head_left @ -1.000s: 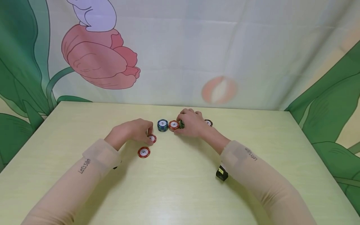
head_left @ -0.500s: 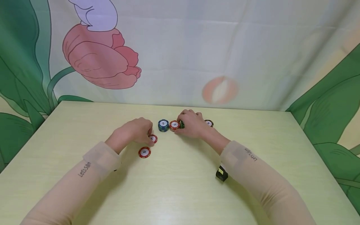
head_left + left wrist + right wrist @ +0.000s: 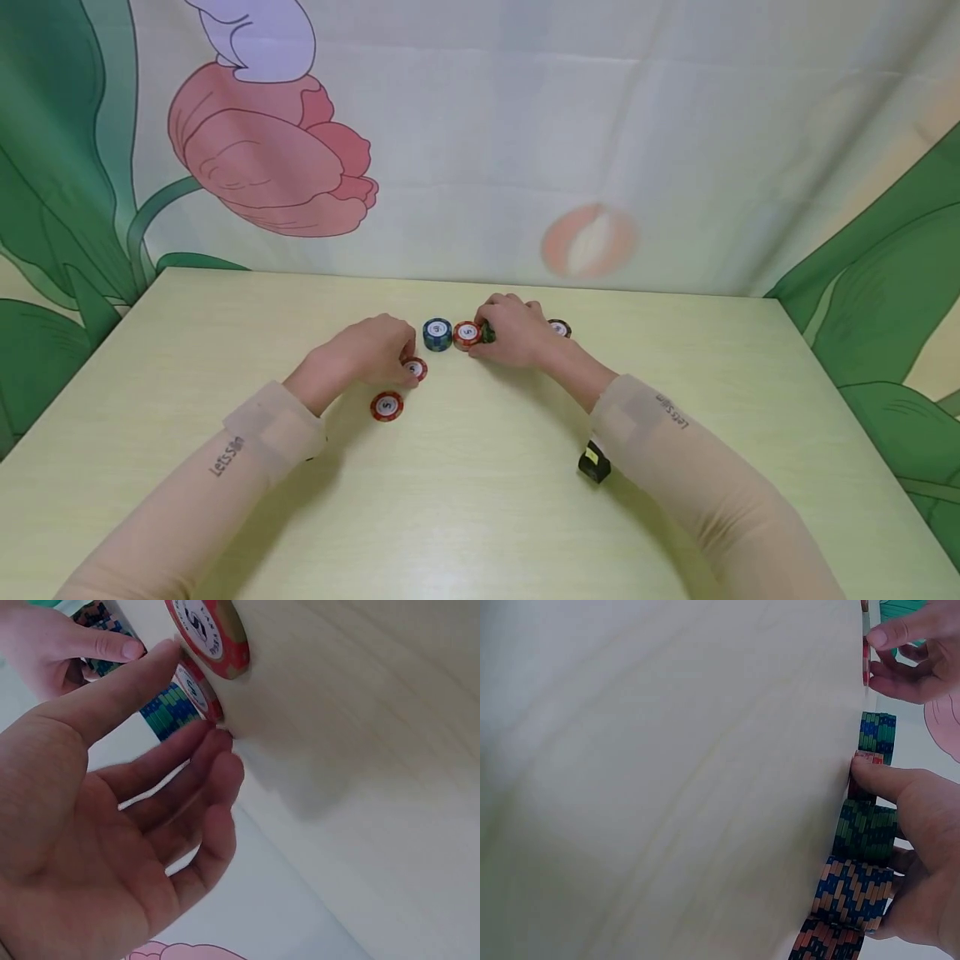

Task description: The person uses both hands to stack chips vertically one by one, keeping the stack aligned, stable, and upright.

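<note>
My left hand (image 3: 367, 348) pinches a red poker chip (image 3: 417, 368) marked 5 between thumb and fingertips, low over the table. Another red chip (image 3: 387, 406) lies flat just nearer to me. In the left wrist view the pinched chip (image 3: 196, 691) stands between thumb and forefinger. My right hand (image 3: 516, 332) holds a short stack of red chips (image 3: 467, 334), thumb at its front and forefinger behind. A blue-green stack (image 3: 437, 334) stands directly left of it. In the right wrist view a green stack (image 3: 864, 831) is beside the right thumb, partly behind that hand in the head view.
Farther along the row are a blue-and-orange stack (image 3: 853, 892) and a dark stack with pink marks (image 3: 827, 943). The pale wooden table (image 3: 480, 500) ends at a printed curtain (image 3: 465, 150). A small black device (image 3: 594, 463) hangs under the right sleeve.
My left hand has shifted slightly right with the red chip, closer to the blue-green stack. My right hand has stayed at the red stack. The head view has drifted slightly.
</note>
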Demonstrator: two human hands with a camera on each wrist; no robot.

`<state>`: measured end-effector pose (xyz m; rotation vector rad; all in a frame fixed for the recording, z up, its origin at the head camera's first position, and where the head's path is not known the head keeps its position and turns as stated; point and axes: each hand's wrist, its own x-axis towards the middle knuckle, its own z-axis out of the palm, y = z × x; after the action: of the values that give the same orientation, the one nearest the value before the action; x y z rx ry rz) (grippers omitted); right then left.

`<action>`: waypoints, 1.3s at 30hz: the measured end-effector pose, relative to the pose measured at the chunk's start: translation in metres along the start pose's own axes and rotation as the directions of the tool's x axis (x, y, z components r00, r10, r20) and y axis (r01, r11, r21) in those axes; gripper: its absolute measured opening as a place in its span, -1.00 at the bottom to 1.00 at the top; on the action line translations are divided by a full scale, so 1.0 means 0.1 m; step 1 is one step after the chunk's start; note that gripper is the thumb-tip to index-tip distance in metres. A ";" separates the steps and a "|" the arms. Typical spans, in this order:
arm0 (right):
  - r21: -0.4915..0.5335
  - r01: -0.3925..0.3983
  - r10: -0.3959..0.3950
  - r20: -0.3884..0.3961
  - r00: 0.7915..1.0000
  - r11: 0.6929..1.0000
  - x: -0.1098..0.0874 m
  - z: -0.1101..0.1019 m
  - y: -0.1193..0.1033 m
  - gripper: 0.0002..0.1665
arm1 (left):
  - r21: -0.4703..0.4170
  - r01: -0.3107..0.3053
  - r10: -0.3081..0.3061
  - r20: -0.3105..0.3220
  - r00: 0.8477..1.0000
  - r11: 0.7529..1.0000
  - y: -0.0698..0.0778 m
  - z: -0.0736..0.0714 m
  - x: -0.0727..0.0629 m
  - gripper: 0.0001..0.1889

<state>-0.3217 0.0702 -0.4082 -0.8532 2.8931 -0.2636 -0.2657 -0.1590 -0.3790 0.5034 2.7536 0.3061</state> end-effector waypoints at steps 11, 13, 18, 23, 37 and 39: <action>0.009 -0.004 0.004 0.006 1.000 1.000 0.00 -0.01 -0.01 -0.48 | 0.051 0.008 -0.005 -0.050 0.999 0.999 0.07 0.03 -0.02 -0.73; 0.010 -0.005 0.005 0.006 1.000 1.000 0.00 -0.01 0.00 -0.49 | 0.049 0.012 -0.010 -0.044 0.999 0.999 0.07 0.04 0.00 -0.75; 0.012 -0.009 0.009 0.012 1.000 1.000 0.00 0.00 0.00 -0.48 | 0.039 0.032 -0.031 -0.025 0.999 0.999 0.09 0.05 0.01 -0.76; 0.012 -0.009 0.009 0.014 1.000 1.000 0.00 0.00 0.00 -0.47 | 0.024 0.036 -0.036 -0.013 0.999 0.999 0.08 0.05 0.01 -0.76; 0.013 -0.020 0.020 0.038 0.999 1.000 0.02 -0.01 0.02 -0.45 | 0.014 -0.126 0.126 -0.214 0.969 0.992 0.23 0.03 0.05 -0.66; 0.008 -0.019 0.019 0.037 0.999 1.000 0.02 -0.01 0.02 -0.47 | 0.028 -0.148 0.150 -0.263 0.953 0.989 0.25 0.03 0.08 -0.72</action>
<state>-0.3241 0.0709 -0.4073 -0.8201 2.8624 -0.2552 -0.2642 -0.1329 -0.3774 0.7227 2.9805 0.4272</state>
